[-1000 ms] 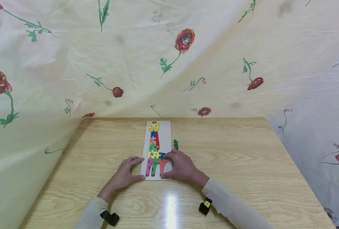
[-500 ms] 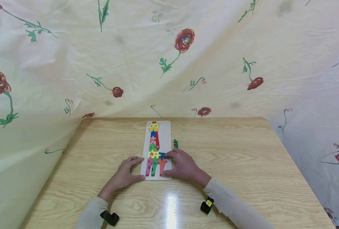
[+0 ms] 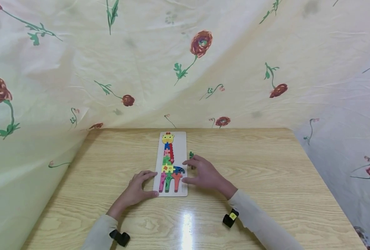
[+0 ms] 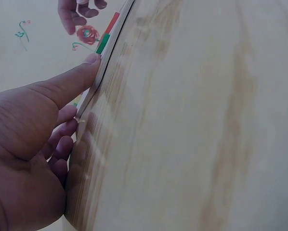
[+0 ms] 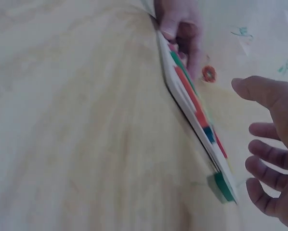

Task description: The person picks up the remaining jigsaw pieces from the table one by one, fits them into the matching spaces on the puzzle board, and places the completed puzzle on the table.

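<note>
A white puzzle board lies on the table with a giraffe of coloured pieces in it. My left hand rests at the board's left side, thumb and fingertips on its edge; in the left wrist view the thumb lies along that edge. Over the board's right edge hovers my right hand, fingers apart and holding nothing. Left of its fingertips are the blue back piece and the orange leg piece. A loose dark green piece lies beside the board, partly hidden by the right fingers in the head view.
The wooden table extends to both sides of the board. A flower-printed cloth hangs behind it and along both sides. Black wrist cameras sit on both sleeves, and light reflects off the tabletop near the front.
My right hand has let go of the blue piece and moved right and slightly back, toward the loose dark green piece. The blue piece now shows fully. My left hand has stayed put.
</note>
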Tool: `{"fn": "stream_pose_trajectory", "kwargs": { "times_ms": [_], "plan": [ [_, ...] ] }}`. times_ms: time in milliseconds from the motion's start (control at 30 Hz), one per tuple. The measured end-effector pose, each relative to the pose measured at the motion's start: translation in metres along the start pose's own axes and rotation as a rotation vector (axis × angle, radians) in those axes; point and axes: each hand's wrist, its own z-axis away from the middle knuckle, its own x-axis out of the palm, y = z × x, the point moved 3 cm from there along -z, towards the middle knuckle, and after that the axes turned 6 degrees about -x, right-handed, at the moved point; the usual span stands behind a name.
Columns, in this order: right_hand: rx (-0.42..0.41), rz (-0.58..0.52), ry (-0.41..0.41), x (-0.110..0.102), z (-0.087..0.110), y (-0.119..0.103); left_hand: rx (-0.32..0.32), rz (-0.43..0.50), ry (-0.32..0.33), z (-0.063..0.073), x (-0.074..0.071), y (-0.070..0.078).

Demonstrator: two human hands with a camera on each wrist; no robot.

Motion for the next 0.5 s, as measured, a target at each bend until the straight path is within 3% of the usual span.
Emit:
{"fn": "stream_pose_trajectory", "kwargs": {
  "times_ms": [300, 500],
  "plan": [
    [-0.020, -0.020, 0.014, -0.025, -0.008, 0.018, -0.002, -0.002, 0.001, 0.000, 0.000, -0.001],
    [0.033, -0.056, 0.006, -0.030, -0.013, 0.035, -0.002, 0.011, 0.002, 0.001, 0.001, -0.001]
  ]
}}
